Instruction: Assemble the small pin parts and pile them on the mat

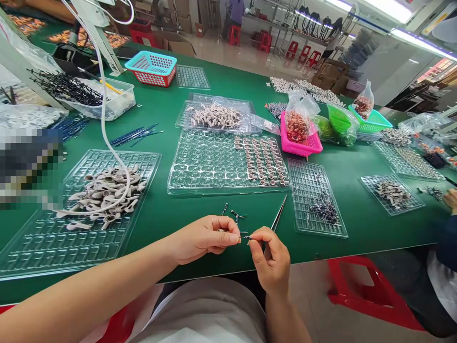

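Note:
My left hand (210, 238) is closed in a pinch near the table's front edge, with a bit of a pale piece showing between its fingers. Between both hands is a small dark wired part (245, 237), gripped at its right end by the fingertips of my right hand (272, 259). Metal tweezers (279, 213) stick out from behind the right hand, apparently tucked in it, points facing away. Just beyond my fingers lie a few small wired parts (237, 215). Farther ahead, a clear compartment tray (207, 159) holds rows of small pale shells on its right side.
Left, grey-white earbud shells (107, 193) are heaped on a clear tray (46, 243), crossed by a white cable (103, 105). Right, a tray (303, 190) holds dark wired parts. A pink basket (302, 147) stands behind it. A co-worker's hand (452, 199) shows at far right.

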Motion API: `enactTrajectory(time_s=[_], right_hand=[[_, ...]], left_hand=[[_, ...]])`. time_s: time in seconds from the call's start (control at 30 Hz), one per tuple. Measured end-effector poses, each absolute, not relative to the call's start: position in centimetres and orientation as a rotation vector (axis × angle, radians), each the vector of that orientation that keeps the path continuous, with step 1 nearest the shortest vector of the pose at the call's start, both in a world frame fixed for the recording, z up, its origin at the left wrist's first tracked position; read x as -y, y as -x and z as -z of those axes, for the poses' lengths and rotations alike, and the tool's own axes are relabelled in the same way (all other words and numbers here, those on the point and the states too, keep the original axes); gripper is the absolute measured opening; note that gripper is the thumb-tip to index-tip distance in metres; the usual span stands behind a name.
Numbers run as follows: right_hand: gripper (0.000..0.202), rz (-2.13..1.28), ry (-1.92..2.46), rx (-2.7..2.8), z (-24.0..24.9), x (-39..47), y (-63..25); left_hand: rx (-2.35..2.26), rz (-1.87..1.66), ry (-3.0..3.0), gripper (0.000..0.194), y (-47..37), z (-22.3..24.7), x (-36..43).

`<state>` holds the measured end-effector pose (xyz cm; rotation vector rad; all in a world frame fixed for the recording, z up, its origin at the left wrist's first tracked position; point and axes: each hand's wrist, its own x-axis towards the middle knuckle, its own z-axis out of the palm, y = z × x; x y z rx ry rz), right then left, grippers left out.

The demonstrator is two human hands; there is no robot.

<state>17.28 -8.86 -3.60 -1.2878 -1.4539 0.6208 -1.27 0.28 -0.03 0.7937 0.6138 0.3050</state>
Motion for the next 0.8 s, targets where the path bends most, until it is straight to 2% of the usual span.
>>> enactTrajectory(time_s=[0.63, 0.8], right_hand=[[0.006, -0.642, 1.305, 1.453, 3.4, 8.7, -17.3], [0.008, -0.576, 1.441, 1.377, 3.8, 8.8, -17.2]], left_hand=[[-0.625, -0.312, -0.91, 0.04, 1.2, 0.0, -0.1], [-0.726, -0.379, -0.751, 0.031, 1.4, -0.9, -0.4]])
